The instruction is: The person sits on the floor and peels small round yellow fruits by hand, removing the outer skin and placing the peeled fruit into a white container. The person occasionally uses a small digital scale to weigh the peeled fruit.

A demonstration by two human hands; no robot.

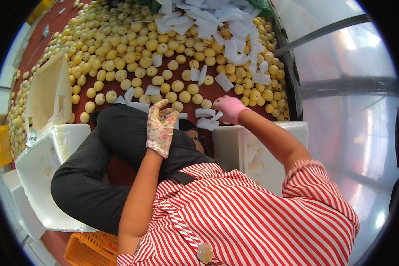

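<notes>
My left hand (160,131), in a floral-print glove, is raised over my dark trousers with its thumb apart from the fingers. No object shows in it. On the right, my pink-gloved right hand (231,109) reaches down with curled fingers beside a small white foam sleeve (216,116). Whether those fingers grip anything is hidden. Close to that hand lie more foam sleeves, one ribbed (207,124) and one smoother (205,113). Pale yellow round fruits, apparently pepino melons, lie loose in front of me, among them one fruit (185,96) between both hands.
A large fruit heap (119,43) spreads ahead over a red floor covering (106,87). White foam sleeves (199,16) are piled on it. Foam boxes stand at my left (41,173) and right (227,143). An orange crate (93,247) is behind left; plastic sheeting (345,133) borders the right.
</notes>
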